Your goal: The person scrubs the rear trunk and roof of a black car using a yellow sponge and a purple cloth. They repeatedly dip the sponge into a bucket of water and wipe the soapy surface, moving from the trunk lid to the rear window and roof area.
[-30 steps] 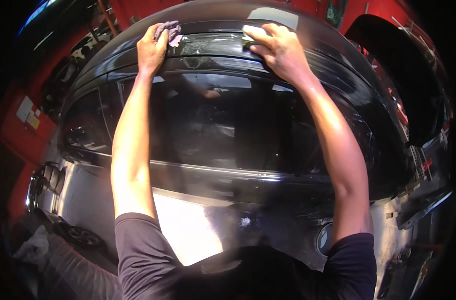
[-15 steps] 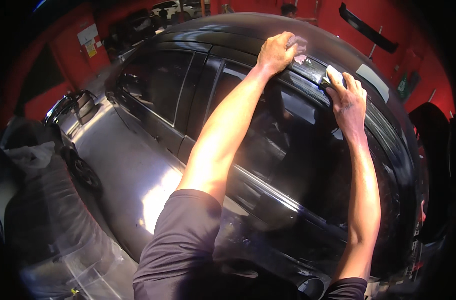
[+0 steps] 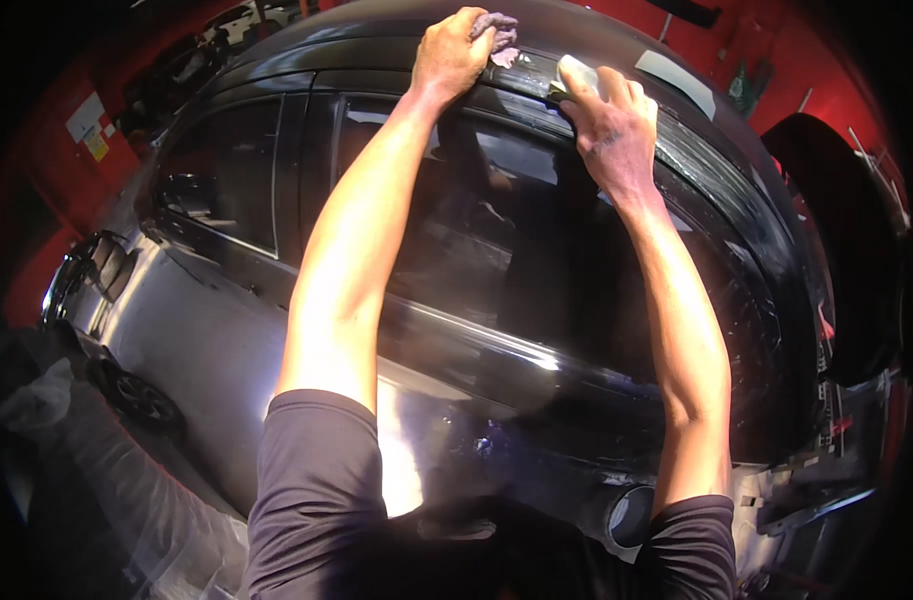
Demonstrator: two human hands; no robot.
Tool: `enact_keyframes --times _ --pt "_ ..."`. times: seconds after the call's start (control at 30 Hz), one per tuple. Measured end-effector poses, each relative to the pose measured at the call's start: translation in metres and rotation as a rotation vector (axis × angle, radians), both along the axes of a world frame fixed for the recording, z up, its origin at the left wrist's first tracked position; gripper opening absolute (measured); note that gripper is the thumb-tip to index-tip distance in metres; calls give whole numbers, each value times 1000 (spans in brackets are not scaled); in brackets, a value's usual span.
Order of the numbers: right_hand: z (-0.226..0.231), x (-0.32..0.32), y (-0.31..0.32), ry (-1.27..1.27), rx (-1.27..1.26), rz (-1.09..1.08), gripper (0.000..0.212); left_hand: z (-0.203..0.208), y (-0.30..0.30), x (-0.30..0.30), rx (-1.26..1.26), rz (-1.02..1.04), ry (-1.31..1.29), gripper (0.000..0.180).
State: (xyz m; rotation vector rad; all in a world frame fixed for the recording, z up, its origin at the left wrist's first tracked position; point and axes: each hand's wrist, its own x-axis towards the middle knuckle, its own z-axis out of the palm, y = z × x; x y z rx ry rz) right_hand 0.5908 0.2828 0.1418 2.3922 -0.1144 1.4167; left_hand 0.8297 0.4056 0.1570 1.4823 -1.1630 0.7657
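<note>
A black car (image 3: 456, 350) stands side-on before me, its roof edge wet and shiny under my hands. My left hand (image 3: 448, 60) is closed round a crumpled purple-grey cloth (image 3: 496, 32) at the roof edge, above the side windows. A pinkish flap of the cloth hangs toward the wet strip. Farther right along that edge, my right hand (image 3: 614, 125) grips a small pale pad (image 3: 578, 74) against the trim; the fingers partly cover it, so its exact kind is unclear. Below both arms lies the dark side window (image 3: 496, 210).
A pale rectangular patch (image 3: 676, 82) lies on the roof. Translucent plastic sheeting (image 3: 166, 520) covers something at lower left, near a wheel (image 3: 141, 397). A round open container (image 3: 629, 515) stands low beside my right sleeve. At right is a large dark panel (image 3: 836, 250).
The whole view has swung, so car and arms sit farther left and higher in the picture. Both hands keep about the same places on the roof edge, still holding cloth and pad.
</note>
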Motion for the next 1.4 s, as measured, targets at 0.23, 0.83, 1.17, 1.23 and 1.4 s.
enact_keyframes --times 0.23,0.83,1.17,1.23,1.4 --pt "-42 -168 -90 -155 -4 -172 55 12 -7 13 -24 79 -121 32" --pt "-23 -57 -45 -207 -130 -42 51 9 -4 20 23 173 -36 34" --pt "-37 -136 -81 -140 -57 -53 58 8 10 29 30 151 -58 35" --pt "-42 -148 -87 -198 -67 -95 52 10 -2 25 18 177 -65 35" --pt "-10 15 -11 -145 6 -36 47 10 -3 34 24 74 -11 33"
